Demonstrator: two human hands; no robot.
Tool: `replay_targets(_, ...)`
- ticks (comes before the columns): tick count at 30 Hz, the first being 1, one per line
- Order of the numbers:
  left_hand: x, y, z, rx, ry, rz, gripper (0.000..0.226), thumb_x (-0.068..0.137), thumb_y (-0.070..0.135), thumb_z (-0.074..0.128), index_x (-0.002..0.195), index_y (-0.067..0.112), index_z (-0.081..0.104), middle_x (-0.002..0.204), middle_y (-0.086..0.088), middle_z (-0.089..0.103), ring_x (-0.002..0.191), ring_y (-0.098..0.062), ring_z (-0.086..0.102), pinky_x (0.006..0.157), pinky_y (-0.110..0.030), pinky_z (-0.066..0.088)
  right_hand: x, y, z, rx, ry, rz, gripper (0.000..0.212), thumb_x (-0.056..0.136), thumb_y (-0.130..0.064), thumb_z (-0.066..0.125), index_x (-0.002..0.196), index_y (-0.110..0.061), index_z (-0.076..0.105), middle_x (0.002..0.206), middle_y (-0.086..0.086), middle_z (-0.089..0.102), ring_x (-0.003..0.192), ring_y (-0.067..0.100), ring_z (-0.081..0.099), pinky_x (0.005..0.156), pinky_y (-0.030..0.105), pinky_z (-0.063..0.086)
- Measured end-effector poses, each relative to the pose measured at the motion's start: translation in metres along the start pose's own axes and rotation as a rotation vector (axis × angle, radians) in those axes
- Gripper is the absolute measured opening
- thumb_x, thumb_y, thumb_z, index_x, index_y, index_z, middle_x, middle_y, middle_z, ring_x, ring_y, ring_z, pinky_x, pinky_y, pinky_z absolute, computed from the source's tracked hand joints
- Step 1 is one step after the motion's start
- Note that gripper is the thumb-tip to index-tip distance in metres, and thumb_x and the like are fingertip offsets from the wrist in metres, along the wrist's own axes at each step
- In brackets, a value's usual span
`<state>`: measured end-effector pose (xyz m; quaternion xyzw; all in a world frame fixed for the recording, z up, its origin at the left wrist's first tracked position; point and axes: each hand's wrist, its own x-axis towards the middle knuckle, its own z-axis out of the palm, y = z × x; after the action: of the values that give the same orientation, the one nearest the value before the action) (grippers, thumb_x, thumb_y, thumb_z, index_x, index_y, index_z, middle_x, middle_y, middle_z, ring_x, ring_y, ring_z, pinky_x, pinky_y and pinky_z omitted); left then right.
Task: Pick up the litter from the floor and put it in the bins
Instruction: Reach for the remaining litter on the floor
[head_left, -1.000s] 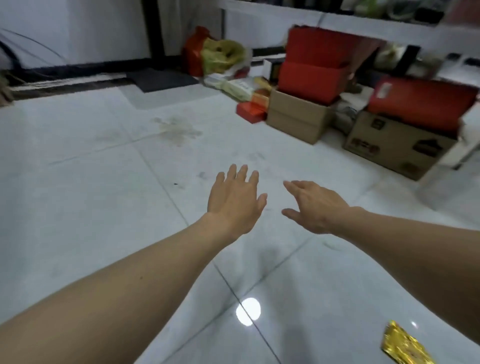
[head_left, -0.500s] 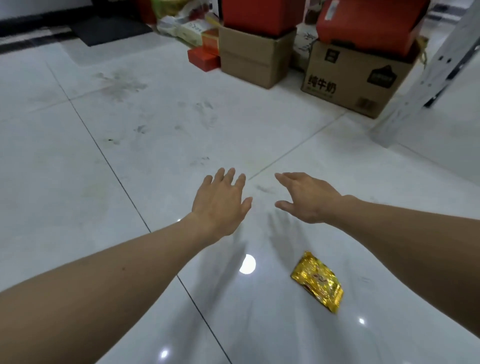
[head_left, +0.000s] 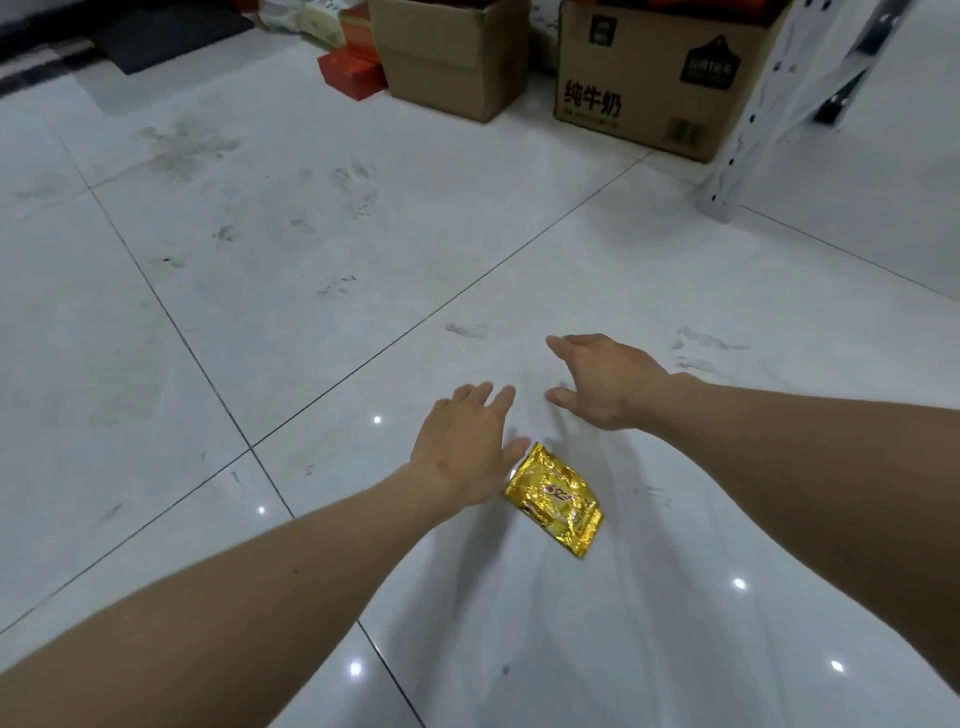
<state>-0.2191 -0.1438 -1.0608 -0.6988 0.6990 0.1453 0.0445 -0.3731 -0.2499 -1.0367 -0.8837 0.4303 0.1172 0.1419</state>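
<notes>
Both hands are spread and hold nothing: left hand (head_left: 462, 447) just beside the gold wrapper (head_left: 556, 499), right hand (head_left: 605, 379) beyond it. That wrapper lies flat on the glossy floor (head_left: 311, 270); fingertips may slide it instead of lifting it

The crinkled foil packet (head_left: 556, 499) at lower centre is shiny gold with red lettering. The glossy tiled floor (head_left: 311, 270) is white, crossed by dark grout lines and grey smudges. At the upper edge stand brown cardboard boxes (head_left: 447, 57) with black print, and a small red box (head_left: 350, 75).
</notes>
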Motion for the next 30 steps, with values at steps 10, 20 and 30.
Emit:
replay_targets(10, 0.012, 0.023, 0.047, -0.404, -0.165, -0.039, 0.092, 0.073, 0.043, 0.08, 0.149, 0.031, 0.028, 0.134, -0.004, 0.039, 0.128, -0.021, 0.037, 0.103, -0.037, 0.041, -0.019, 0.022, 0.007, 0.009, -0.036, 0.058, 0.06, 0.097, -0.043, 0.049, 0.145, -0.012, 0.03, 0.144, 0.009, 0.043, 0.132, 0.029, 0.04, 0.101, 0.046, 0.043)
replay_targets(20, 0.018, 0.026, 0.059, -0.497, -0.139, -0.07, 0.073, 0.073, 0.009, 0.081, 0.136, 0.026, 0.049, 0.121, -0.007, 0.053, 0.112, -0.025, 0.053, 0.092, -0.029, 0.044, -0.016, 0.019, 0.012, -0.004, -0.046, 0.05, 0.056, 0.097, -0.041, 0.048, 0.142, -0.011, 0.033, 0.142, 0.01, 0.045, 0.13, 0.029, 0.041, 0.099, 0.045, 0.044)
replay_targets(30, 0.028, -0.034, -0.021, -0.607, 0.195, -0.145, 0.049, 0.076, 0.004, 0.076, 0.119, 0.023, 0.063, 0.11, 0.003, 0.063, 0.095, -0.012, 0.055, 0.077, -0.008, 0.035, 0.004, -0.008, -0.015, -0.251, 0.086, -0.027, 0.067, 0.099, -0.047, 0.035, 0.151, -0.011, 0.015, 0.15, 0.01, 0.033, 0.136, 0.029, 0.032, 0.108, 0.038, 0.032)
